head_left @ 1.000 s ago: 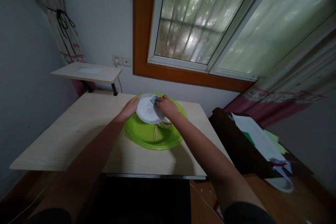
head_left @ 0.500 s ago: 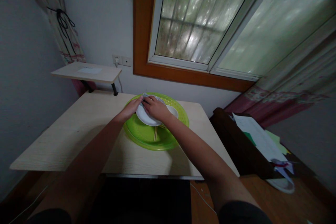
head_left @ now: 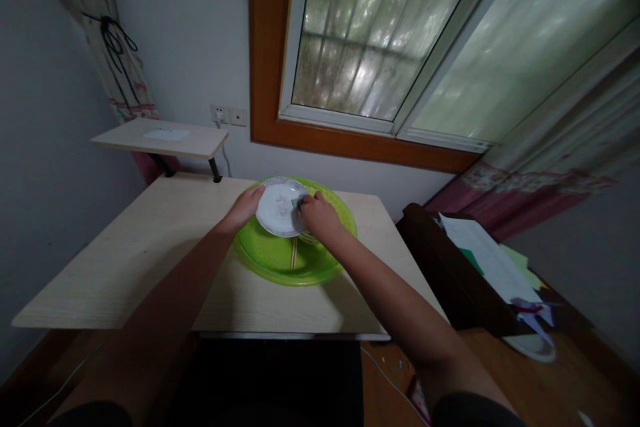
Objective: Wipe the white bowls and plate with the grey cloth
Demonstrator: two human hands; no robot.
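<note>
My left hand (head_left: pixel 245 205) grips the left rim of a white plate (head_left: pixel 277 210) with a faint pattern, holding it tilted over a round green tray (head_left: pixel 265 265). At the plate's right side my right hand (head_left: pixel 320 213) is closed on a small greyish cloth (head_left: pixel 297 202), pressed near the rim. Most of the cloth is hidden by the fingers. A pair of chopsticks (head_left: pixel 294 253) lies in the tray below the plate. Under my right hand a dish (head_left: pixel 309 237) shows only in part.
The tray rests on a pale wooden desk (head_left: pixel 165 260). A small raised shelf (head_left: pixel 160 137) with a sheet of paper stands at the back left. On the right a dark brown piece of furniture (head_left: pixel 430 260) holds papers. Behind is a window (head_left: pixel 370 33).
My right hand has moved with the cloth from the plate's upper middle to its right side. The plate's face is now uncovered, and a white bowl on the right is now hidden.
</note>
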